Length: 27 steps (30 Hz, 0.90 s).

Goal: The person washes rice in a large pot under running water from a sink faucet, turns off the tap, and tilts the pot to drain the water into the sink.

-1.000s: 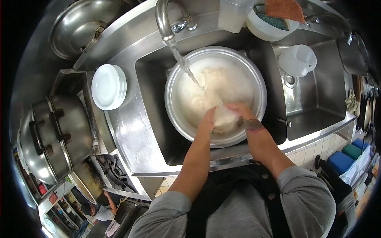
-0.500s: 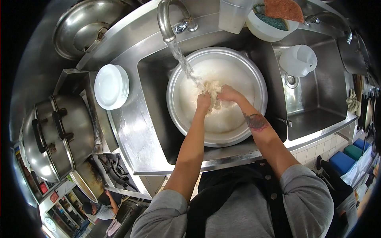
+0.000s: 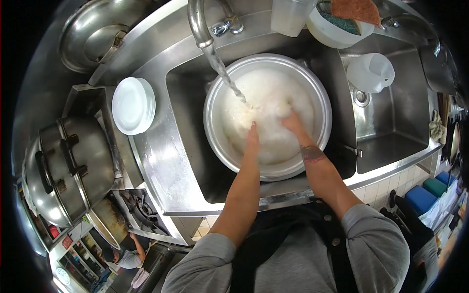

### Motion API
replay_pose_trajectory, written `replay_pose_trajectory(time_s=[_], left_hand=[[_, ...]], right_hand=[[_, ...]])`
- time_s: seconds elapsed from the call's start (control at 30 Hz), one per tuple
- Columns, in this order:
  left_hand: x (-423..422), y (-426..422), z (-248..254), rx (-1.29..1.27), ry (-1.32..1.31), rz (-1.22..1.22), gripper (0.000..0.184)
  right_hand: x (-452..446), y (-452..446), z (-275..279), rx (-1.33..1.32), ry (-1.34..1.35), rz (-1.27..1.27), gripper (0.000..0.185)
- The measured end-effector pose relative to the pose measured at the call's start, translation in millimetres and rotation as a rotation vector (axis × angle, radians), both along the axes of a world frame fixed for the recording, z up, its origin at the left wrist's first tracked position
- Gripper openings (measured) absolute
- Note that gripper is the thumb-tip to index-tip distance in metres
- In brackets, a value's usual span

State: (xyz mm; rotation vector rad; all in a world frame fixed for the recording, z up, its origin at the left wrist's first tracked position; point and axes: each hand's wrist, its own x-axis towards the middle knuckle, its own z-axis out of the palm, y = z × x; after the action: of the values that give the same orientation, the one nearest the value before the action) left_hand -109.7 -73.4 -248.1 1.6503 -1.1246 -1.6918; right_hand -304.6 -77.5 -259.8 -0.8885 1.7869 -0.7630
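A large round metal pot [image 3: 320, 141] stands in the left sink basin, filled with cloudy white water [image 3: 266, 151] and pale grains that look like rice [image 3: 239, 115]. Water runs from the faucet [image 3: 199, 29] into it. My left hand [image 3: 252, 136] is partly in the water near the falling stream, a digit stretched upward and the others mostly hidden; it appears open. To its right, my right hand [image 3: 291, 122] dips into the water with its fingers submerged and blurred. A small pale patch shows by those fingertips.
Stacked white plates [image 3: 133, 106] sit on the left counter beside a big lidded metal vessel [image 3: 73, 166]. A translucent plastic jug [image 3: 370, 72] lies in the right basin [image 3: 391, 122]. Behind the pot are a plastic container [image 3: 292, 17] and a tub with scrubbing pads [image 3: 337, 36]. Another person [image 3: 128, 256] stands far left.
Both hands were together holding a raised clump of pale grains. They have moved apart, the right one to the right, and the clump is back in the water, which is now stirred up.
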Motion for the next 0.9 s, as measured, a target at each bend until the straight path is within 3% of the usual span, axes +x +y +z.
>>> replay_pose_trajectory(time_s=[0.07, 0.1, 0.17, 0.23, 0.3, 0.37, 0.47, 0.5, 0.6, 0.7, 0.8, 0.83, 0.9], left_hand=[[-12, 5, 3, -0.115, 0.250, -0.100, 0.059], [-24, -1, -8, 0.013, 0.286, -0.044, 0.056], [-36, -15, -5, 0.240, 0.256, 0.116, 0.050], [-47, -34, 37, 0.434, 0.124, 0.321, 0.044], [-42, -51, 54, 0.452, 0.071, 0.260, 0.042], [-41, -62, 56, 0.422, -0.011, 0.233, 0.033], [-32, -73, 6, 0.016, -0.229, 0.047, 0.027], [-36, -76, 32, -0.238, -0.412, 0.005, 0.024], [-28, -107, 26, -0.487, -0.516, -0.353, 0.029], [-24, -136, -4, -0.838, -0.525, -0.522, 0.035], [-16, -143, -11, -0.752, -0.780, -0.610, 0.035], [-13, -142, 4, -0.550, -0.906, -0.718, 0.039], [7, -143, -24, -0.362, -0.970, -0.805, 0.045]], right_hand=[[19, 6, -30, 0.064, -0.123, 0.040, 0.068], [24, 4, -27, 0.086, -0.143, 0.068, 0.067], [29, -4, 7, 0.120, -0.140, 0.132, 0.062], [24, -15, 39, 0.116, -0.195, 0.188, 0.053], [16, -29, 48, 0.086, -0.347, 0.226, 0.045], [13, -43, 69, 0.075, -0.077, 0.268, 0.041], [15, -65, 94, 0.066, 0.202, 0.420, 0.044], [15, -73, 95, 0.065, 0.276, 0.483, 0.045], [19, -96, 74, 0.063, 0.548, 0.535, 0.043], [16, -115, 67, -0.192, 0.754, 0.686, 0.043], [14, -121, 64, -0.142, 0.845, 0.818, 0.050], [11, -120, 65, -0.083, 0.847, 0.799, 0.050], [4, -114, 70, 0.036, 0.845, 0.758, 0.051]])
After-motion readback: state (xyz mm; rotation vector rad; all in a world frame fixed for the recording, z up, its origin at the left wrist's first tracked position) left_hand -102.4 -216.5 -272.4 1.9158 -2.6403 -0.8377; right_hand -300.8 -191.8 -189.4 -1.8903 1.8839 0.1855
